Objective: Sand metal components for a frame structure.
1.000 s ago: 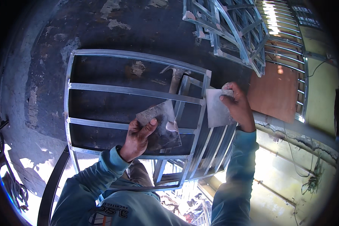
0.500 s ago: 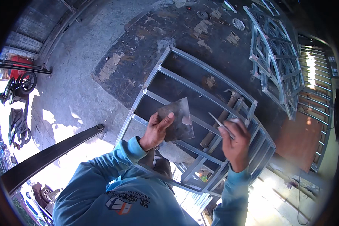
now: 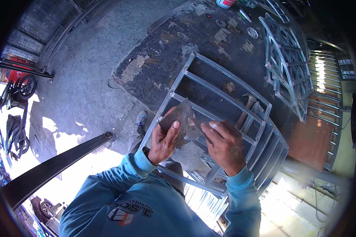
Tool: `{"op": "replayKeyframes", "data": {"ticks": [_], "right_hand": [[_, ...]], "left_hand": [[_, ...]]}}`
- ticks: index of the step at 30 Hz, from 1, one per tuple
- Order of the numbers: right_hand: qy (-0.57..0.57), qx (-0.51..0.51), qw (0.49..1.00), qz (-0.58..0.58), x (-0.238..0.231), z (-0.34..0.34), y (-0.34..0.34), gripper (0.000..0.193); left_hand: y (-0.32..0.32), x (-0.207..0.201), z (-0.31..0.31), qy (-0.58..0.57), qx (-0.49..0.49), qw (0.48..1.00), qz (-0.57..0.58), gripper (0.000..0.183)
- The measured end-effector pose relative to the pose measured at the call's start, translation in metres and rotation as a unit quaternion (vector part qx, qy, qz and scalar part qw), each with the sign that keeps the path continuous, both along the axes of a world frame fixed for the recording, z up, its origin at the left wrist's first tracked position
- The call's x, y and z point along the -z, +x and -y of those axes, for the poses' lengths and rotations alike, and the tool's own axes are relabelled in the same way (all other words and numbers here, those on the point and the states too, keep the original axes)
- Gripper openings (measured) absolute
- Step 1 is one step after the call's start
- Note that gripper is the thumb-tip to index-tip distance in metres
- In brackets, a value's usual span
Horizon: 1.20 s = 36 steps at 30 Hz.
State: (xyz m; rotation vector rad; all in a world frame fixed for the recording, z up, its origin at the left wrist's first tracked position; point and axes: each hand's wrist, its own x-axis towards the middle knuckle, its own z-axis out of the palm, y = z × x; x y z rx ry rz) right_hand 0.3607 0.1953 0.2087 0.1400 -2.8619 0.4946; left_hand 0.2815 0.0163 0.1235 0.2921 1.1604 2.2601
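My left hand grips a dark, thin flat plate by its near edge, thumb lying on top. A small pale pinkish dab of paste sits on the plate's right part. My right hand is closed round a thin blade-like tool, its tip at the dab; the fingers hide most of the tool. Both hands are above a welded metal frame of square tubes with several crossbars. Beyond my right hand, a claw hammer lies within the frame.
The frame rests on a dark, worn work surface. More metal frames are stacked at the far right. A white-and-red can, a disc and a round lid stand at the back. A dark beam juts in from the left.
My right hand has moved left, bringing the tool from beside the plate to the paste on it. The plate has tilted, and the view has shifted slightly.
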Motion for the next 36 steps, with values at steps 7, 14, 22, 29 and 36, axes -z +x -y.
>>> {"op": "replayKeyframes", "data": {"ticks": [7, 14, 22, 29, 36], "right_hand": [[-0.388, 0.307, 0.867, 0.053, 0.053, -0.002, -0.078, 0.031], [-0.59, 0.413, 0.694, 0.02, 0.164, -0.054, -0.146, 0.028], [-0.397, 0.478, 0.782, -0.035, 0.212, -0.028, -0.167, 0.029], [-0.287, 0.556, 0.78, 0.025, 0.204, -0.039, -0.163, 0.04], [-0.208, 0.532, 0.817, 0.075, 0.195, -0.026, -0.179, 0.039]], "left_hand": [[-0.081, 0.039, 0.043, -0.091, 0.262, 0.961, -0.006, 0.046], [-0.2, 0.089, 0.075, -0.154, 0.271, 0.948, 0.06, 0.042], [-0.23, 0.116, 0.08, -0.239, 0.325, 0.915, -0.014, 0.042], [-0.236, 0.142, 0.081, -0.15, 0.299, 0.928, -0.165, 0.061], [-0.238, 0.148, 0.072, -0.131, 0.265, 0.921, -0.252, 0.056]]}}
